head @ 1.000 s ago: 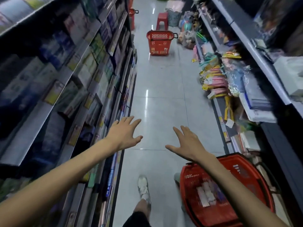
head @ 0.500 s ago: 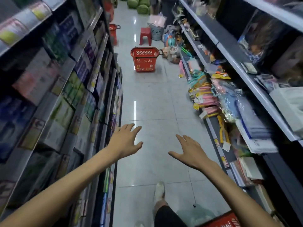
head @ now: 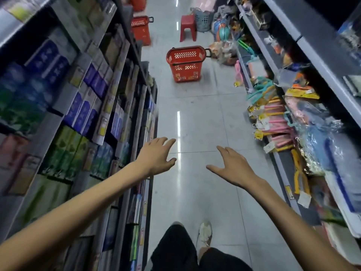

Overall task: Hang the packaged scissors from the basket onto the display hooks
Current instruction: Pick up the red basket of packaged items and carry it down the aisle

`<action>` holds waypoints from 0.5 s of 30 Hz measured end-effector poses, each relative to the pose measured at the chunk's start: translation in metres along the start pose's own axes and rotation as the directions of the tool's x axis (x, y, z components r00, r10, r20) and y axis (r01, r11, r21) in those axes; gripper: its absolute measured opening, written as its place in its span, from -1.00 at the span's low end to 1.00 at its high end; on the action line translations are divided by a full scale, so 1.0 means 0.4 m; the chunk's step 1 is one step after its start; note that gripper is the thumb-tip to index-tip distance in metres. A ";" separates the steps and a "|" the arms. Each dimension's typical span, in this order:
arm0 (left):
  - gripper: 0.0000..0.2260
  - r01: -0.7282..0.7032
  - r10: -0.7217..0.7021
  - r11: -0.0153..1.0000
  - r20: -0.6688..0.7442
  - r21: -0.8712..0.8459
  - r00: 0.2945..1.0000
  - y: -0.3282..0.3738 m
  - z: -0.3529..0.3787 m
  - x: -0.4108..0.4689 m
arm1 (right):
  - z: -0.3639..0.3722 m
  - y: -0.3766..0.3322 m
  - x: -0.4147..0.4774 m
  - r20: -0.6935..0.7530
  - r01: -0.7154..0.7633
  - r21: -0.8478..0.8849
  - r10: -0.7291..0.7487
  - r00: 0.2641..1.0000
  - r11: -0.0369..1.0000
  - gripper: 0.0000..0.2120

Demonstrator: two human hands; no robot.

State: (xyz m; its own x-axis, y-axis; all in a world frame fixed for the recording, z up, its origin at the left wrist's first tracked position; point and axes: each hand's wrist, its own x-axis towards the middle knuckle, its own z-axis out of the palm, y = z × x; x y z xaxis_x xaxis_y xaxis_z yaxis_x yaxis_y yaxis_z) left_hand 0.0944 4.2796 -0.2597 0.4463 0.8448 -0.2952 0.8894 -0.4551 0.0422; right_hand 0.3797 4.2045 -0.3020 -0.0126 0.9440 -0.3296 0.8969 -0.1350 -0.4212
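Since no packaged scissors can be made out anywhere in this view, the step in hand seems to be fetching them. The nearest candidate is the red basket (head: 185,63), which stands on the floor (head: 195,124) mid-aisle, well ahead of the person. Its wall hides whatever lies inside. A second red basket (head: 139,29) sits farther off, against the foot of the left shelf (head: 109,106).

Both hands are empty. The left hand (head: 156,156) and the right hand (head: 232,167) reach forward over the floor with fingers spread wide, touching nothing.

To do this well, I would walk straight up the middle of the aisle and look into the near basket before bending for it. I would lift each pack by the top of its card, so the hanging hole stays free.

The carded packs (head: 273,118) along the front edge of the right shelf (head: 281,173) suggest the hooks are there, though blur hides any hook. Loose goods spill onto the floor near that shelf's foot, so feet should stay clear.
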 end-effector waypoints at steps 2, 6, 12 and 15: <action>-0.31 0.010 -0.011 1.000 -0.021 -0.020 1.000 -0.020 -0.024 0.077 | -0.043 0.004 0.085 -0.016 -0.001 0.021 0.002 1.000 1.000 -0.13; -0.33 0.047 -0.049 0.997 -0.038 -0.066 0.998 -0.074 -0.057 0.242 | -0.105 0.020 0.276 0.003 -0.021 0.022 0.021 1.000 1.000 -0.14; -0.29 0.077 -0.077 0.995 -0.002 -0.061 0.997 -0.201 -0.066 0.525 | -0.189 0.007 0.618 -0.030 -0.013 0.025 0.013 0.999 1.000 -0.16; -0.33 0.076 -0.075 0.995 0.015 -0.060 0.997 -0.285 -0.102 0.677 | -0.240 -0.017 0.790 -0.031 -0.025 -0.036 0.024 0.999 0.999 -0.17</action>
State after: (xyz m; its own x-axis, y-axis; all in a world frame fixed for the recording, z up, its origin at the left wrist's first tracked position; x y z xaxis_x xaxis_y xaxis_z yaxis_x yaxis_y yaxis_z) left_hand 0.1180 4.5717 -0.3055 0.3769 0.8723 -0.3114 0.9250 -0.3722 0.0770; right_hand 0.4121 4.5328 -0.3222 0.0222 0.9493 -0.3134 0.9124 -0.1474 -0.3818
